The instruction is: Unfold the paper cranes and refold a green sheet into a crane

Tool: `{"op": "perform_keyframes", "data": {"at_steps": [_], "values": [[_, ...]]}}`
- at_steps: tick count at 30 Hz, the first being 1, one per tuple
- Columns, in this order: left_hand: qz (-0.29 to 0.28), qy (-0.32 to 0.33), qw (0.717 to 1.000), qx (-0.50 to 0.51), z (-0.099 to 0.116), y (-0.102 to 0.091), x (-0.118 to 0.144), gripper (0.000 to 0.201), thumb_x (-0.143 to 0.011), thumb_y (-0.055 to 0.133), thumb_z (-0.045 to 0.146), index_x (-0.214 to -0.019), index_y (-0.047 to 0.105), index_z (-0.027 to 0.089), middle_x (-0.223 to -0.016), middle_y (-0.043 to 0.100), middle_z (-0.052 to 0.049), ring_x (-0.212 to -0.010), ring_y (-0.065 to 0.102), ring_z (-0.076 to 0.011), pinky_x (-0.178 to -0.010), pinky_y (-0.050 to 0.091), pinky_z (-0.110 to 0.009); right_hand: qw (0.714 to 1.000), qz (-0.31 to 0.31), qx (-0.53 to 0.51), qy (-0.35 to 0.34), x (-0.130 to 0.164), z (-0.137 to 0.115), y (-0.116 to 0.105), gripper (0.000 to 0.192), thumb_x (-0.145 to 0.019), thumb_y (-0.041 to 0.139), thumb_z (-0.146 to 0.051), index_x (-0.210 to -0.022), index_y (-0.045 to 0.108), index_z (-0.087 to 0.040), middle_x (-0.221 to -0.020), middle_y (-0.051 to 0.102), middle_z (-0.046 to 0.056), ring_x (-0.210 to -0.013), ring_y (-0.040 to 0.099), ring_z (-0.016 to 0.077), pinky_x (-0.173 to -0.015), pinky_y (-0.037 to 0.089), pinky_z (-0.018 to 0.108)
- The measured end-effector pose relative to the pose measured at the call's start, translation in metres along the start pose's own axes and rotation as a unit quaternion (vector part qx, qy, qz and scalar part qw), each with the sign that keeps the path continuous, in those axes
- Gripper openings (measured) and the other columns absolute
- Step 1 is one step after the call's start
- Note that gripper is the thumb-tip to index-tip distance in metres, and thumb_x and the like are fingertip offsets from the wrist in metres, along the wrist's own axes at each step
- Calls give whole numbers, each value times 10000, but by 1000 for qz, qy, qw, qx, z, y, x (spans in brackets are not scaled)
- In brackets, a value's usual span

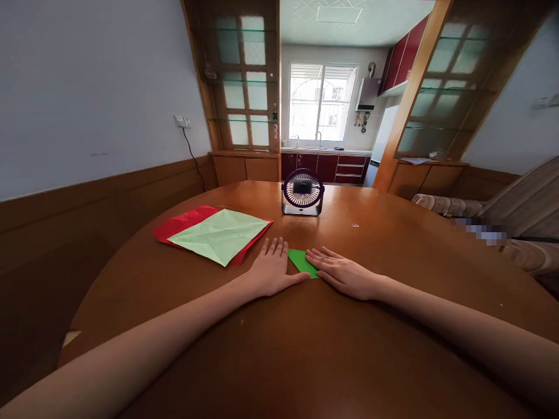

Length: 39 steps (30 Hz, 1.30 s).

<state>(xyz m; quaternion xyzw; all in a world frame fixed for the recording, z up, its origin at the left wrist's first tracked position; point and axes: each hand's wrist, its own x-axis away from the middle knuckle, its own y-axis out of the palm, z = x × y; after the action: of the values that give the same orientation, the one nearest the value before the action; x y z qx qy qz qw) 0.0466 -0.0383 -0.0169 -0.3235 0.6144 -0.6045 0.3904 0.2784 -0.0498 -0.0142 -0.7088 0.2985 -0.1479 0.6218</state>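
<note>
A small piece of bright green folded paper (299, 261) lies on the brown table between my two hands. My left hand (276, 269) rests flat at its left side, fingers stretched forward and thumb reaching over the paper's near edge. From the right, my right hand (339, 270) lies flat with its fingertips on the paper, covering its right part. Both hands are open, and neither grips anything. To the left of my left hand, a creased pale green sheet (220, 234) lies on top of red paper (187, 222).
A small round desk fan (302, 191) stands on the table (393, 233) beyond my hands. A tiny ring-like bit (355, 225) lies to its right. A cushioned seat (515, 215) is at the right edge. Wooden cabinets and a kitchen with a window (322, 102) are behind.
</note>
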Motion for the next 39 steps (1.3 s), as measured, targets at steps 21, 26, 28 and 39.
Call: {"op": "perform_keyframes", "data": {"at_steps": [21, 26, 28, 39], "values": [[39, 69, 997, 15, -4, -1, 7, 948, -878, 286, 721, -1501, 191, 13, -1580, 86, -183, -1473, 50, -285, -1203, 97, -417, 999, -37, -24, -27, 2, -4, -9, 497, -1010, 348, -450, -1484, 295, -309, -1579, 201, 52, -1473, 110, 237, -1199, 58, 543], [14, 170, 985, 19, -14, -8, 10, 818, -930, 270, 656, -1525, 160, 105, -1588, 82, -120, -1476, 70, -234, -1206, 63, -384, 998, -48, -33, -27, 4, -5, -12, 487, -989, 400, -473, -1457, 346, -348, -1587, 153, 45, -1470, 92, 275, -1180, 49, 588], [-17, 169, 985, 29, -17, -9, 10, 830, -918, 257, 687, -1526, 168, 130, -1583, 109, -117, -1473, 97, -231, -1202, 84, -377, 998, -46, -43, -30, 4, -5, -13, 500, -975, 434, -479, -1451, 362, -342, -1589, 138, 47, -1469, 90, 285, -1181, 48, 586], [-42, 146, 988, 32, -17, -11, 9, 927, -883, 230, 746, -1521, 158, 78, -1576, 95, -146, -1474, 74, -240, -1195, 89, -364, 996, -67, -43, -39, 6, -11, -19, 656, -892, 546, -553, -1467, 333, -322, -1595, 28, 55, -1465, 18, 321, -1183, 31, 573]]}}
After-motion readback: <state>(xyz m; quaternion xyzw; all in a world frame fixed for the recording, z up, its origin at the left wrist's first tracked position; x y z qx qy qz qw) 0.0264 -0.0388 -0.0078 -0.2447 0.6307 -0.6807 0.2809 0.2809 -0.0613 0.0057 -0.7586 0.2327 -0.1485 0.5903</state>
